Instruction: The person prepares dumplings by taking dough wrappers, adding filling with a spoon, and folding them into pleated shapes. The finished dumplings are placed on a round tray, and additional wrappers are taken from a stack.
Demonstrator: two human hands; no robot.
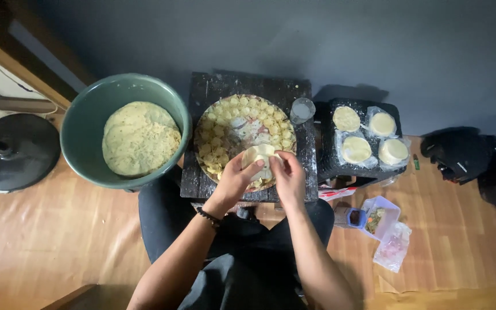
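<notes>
Both hands, the left hand (233,179) and right hand (288,175), pinch one dough wrapper (259,156) over one round tray (242,129), near four wrapper stacks (356,149) and one green bowl (81,123).

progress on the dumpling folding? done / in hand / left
Done: folded dumplings ring most of the round tray, centre bare. In hand: left hand and right hand pinch one wrapper. Left: filling in the green basin, four wrapper stacks.
</notes>
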